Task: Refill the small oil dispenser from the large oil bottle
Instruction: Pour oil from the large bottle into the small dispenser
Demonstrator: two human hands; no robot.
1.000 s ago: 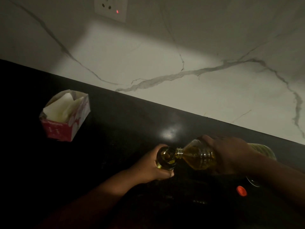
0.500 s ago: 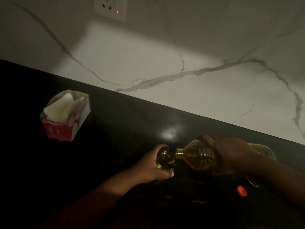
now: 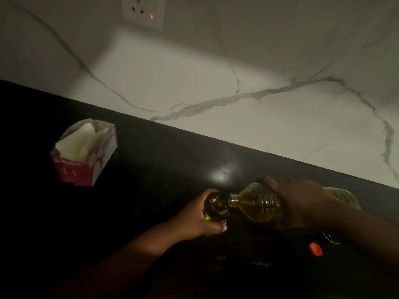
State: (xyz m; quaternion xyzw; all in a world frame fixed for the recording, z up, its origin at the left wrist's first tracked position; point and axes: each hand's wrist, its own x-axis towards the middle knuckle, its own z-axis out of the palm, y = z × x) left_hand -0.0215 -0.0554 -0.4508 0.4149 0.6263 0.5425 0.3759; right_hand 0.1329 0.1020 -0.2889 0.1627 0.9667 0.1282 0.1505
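The small oil dispenser [image 3: 216,207] stands upright on the dark counter, its round mouth open and yellow oil visible inside. My left hand [image 3: 195,220] grips its body from the left. The large oil bottle [image 3: 257,203], clear plastic with golden oil, lies tipped almost level, its neck touching the dispenser's rim. My right hand [image 3: 301,201] holds the big bottle round its middle; the bottle's rear end shows past my wrist at the right.
An orange bottle cap [image 3: 315,249] lies on the black counter [image 3: 151,169] near my right forearm. A red and white tissue box [image 3: 85,155] sits at the left. Behind runs a white marble wall with a socket [image 3: 143,11].
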